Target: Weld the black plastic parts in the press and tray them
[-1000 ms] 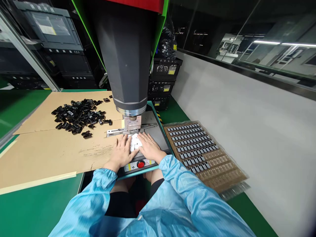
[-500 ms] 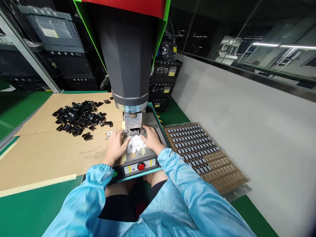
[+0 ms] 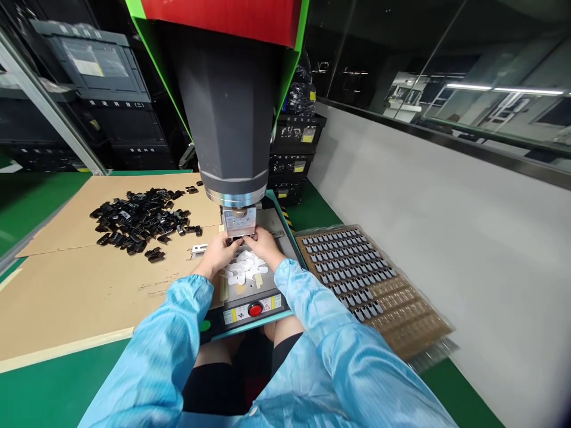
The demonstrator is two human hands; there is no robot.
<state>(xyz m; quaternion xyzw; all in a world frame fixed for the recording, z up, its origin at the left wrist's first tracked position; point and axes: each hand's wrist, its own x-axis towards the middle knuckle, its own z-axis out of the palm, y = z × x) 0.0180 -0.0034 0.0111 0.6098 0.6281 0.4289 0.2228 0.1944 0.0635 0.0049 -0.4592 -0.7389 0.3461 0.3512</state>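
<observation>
My left hand [image 3: 218, 252] and my right hand [image 3: 264, 246] meet under the metal press head [image 3: 239, 221] of a bench machine. The fingers of both are closed, fingertips and thumbs drawn in at the fixture beneath the head. Whatever they grip is mostly hidden; only a dark bit shows between them. Loose white flat pieces [image 3: 243, 267] lie on the grey machine base [image 3: 263, 291] just in front of my hands. A pale metal bar [image 3: 198, 251] sticks out left of my left hand.
A heap of black clip-like parts [image 3: 143, 217] lies on the brown board [image 3: 89, 285] at left. A tray [image 3: 410, 303] at right bears rows of grey parts [image 3: 352, 267]. A red button [image 3: 255, 310] and green button [image 3: 205, 326] sit at the machine's front. Black crates [image 3: 292, 160] stand behind.
Both hands have moved inward under the press head, from the fixture's two sides to close together at its middle. Their fingers have closed in, and more of the white pieces shows.
</observation>
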